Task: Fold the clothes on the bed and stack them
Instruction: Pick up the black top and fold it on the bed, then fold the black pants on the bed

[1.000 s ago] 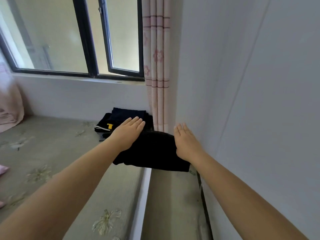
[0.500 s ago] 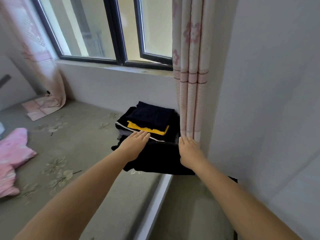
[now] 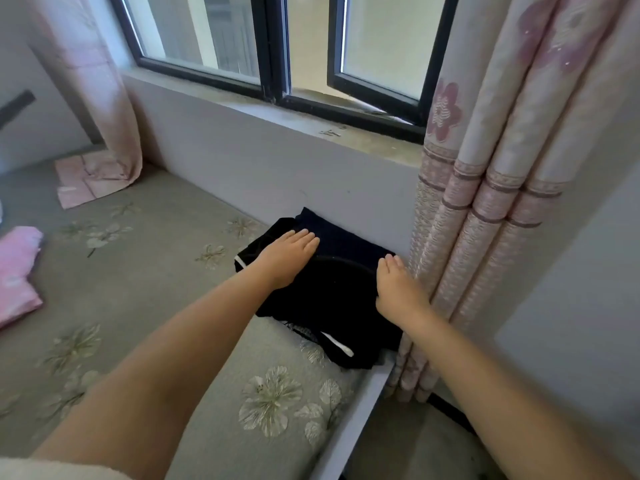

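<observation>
A folded black garment (image 3: 332,292) lies on top of a stack of dark folded clothes (image 3: 341,239) in the bed's far right corner, under the window. My left hand (image 3: 289,256) lies flat on the garment's left side, fingers straight. My right hand (image 3: 398,287) lies flat along its right edge, beside the curtain. A white stripe of a lower piece (image 3: 341,346) shows at the stack's near edge. A pink garment (image 3: 17,271) lies loose at the left of the bed.
The bed (image 3: 145,306) has a grey-green flowered sheet. A pink patterned curtain (image 3: 485,202) hangs right beside the stack. Another curtain (image 3: 104,109) trails onto the bed at the far left. The window sill (image 3: 311,123) runs above the stack. A gap separates bed and right wall.
The black garment has been carried forward and set down on the stack, covering the yellow and navy pieces. Both hands moved with it and now lie flat on it.
</observation>
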